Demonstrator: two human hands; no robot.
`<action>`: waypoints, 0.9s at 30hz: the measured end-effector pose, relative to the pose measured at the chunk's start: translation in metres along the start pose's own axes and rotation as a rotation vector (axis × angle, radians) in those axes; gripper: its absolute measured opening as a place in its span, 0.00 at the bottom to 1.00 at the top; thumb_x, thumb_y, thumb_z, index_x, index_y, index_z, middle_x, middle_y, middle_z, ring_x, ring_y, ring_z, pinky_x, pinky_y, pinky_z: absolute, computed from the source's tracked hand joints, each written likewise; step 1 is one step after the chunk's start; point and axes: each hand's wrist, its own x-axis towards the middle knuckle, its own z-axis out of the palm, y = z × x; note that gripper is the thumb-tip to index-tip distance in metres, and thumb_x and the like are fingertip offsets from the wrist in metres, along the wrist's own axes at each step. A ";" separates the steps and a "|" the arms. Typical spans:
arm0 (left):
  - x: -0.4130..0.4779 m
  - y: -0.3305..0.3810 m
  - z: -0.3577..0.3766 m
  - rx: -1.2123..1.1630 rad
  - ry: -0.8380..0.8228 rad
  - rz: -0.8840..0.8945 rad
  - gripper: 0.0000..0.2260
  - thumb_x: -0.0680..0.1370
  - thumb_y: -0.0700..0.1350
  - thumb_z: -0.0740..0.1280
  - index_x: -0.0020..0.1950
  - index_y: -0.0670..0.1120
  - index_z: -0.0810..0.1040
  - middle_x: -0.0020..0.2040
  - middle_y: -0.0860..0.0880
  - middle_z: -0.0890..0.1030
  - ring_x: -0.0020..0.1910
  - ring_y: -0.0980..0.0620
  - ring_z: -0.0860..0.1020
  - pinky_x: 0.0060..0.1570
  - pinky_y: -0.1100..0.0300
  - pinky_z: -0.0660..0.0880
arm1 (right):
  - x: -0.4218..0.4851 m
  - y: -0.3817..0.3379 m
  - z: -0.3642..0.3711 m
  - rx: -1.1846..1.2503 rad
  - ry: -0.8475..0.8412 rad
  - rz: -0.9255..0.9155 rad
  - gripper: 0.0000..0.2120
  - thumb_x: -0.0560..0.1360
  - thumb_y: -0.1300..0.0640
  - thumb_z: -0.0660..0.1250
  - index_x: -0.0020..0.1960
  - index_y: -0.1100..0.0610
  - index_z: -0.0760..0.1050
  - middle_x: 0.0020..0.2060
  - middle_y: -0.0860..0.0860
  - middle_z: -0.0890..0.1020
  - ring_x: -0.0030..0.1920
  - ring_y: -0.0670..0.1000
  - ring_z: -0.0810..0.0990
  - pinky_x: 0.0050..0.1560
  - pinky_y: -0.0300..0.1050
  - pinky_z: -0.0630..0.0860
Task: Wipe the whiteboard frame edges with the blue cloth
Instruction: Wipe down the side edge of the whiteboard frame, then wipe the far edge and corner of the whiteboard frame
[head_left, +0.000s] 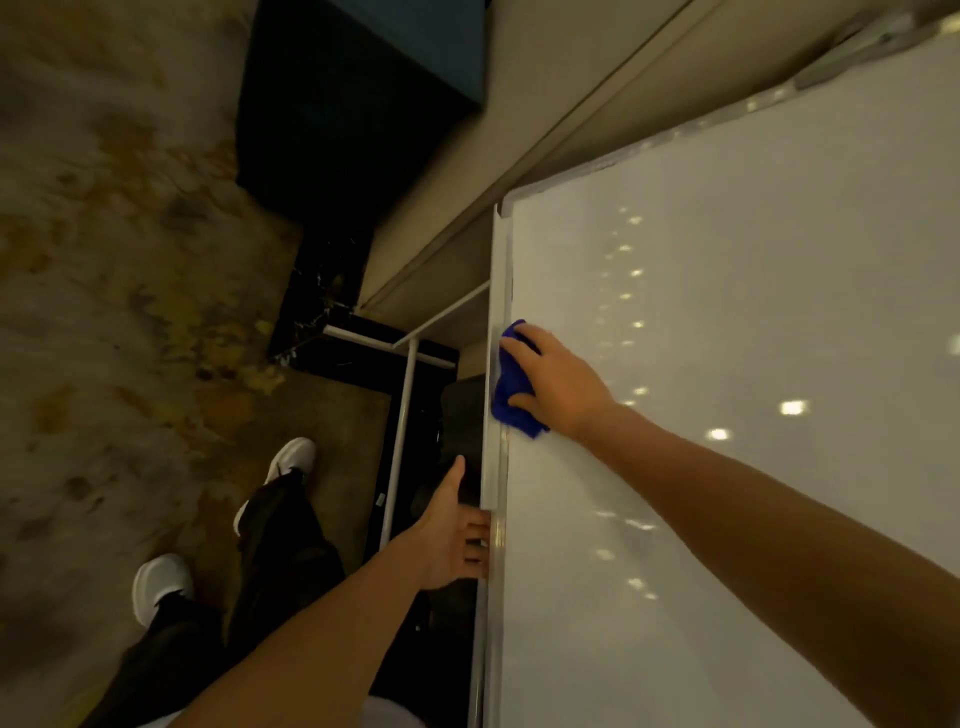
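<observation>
1. Overall exposure: dim, with a warm yellow-brown cast.
2. Glare: the whiteboard (753, 364) surface carries rows of small bright specular spots, strongest toward its right edge.
3. Shadows: the area behind the board's left edge is near black; detail there is lost.
4. Blur: the patterned floor (104, 260) is smeared and soft.
5. Distortion: wide-angle bending curves the whiteboard frame (496, 312) and stretches the forearms toward the bottom corners.
</observation>
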 end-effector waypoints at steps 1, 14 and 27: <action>0.003 0.013 0.000 0.015 0.001 0.008 0.47 0.64 0.79 0.55 0.59 0.39 0.80 0.54 0.38 0.83 0.55 0.39 0.80 0.56 0.46 0.76 | 0.004 -0.002 0.005 -0.001 0.019 0.017 0.38 0.73 0.53 0.72 0.77 0.57 0.58 0.77 0.56 0.59 0.73 0.59 0.62 0.70 0.49 0.63; 0.032 0.203 0.052 -0.048 0.166 0.305 0.31 0.73 0.70 0.59 0.55 0.46 0.84 0.53 0.41 0.84 0.53 0.42 0.83 0.54 0.49 0.79 | 0.112 0.036 -0.015 0.099 0.082 0.048 0.46 0.68 0.62 0.76 0.78 0.60 0.53 0.77 0.59 0.56 0.71 0.60 0.65 0.69 0.50 0.66; 0.041 0.302 0.072 0.059 0.288 0.272 0.24 0.80 0.60 0.55 0.53 0.44 0.82 0.45 0.42 0.86 0.41 0.46 0.85 0.35 0.57 0.79 | 0.193 0.059 -0.056 -0.025 0.248 0.088 0.26 0.76 0.61 0.66 0.71 0.65 0.65 0.70 0.61 0.68 0.71 0.59 0.64 0.73 0.51 0.58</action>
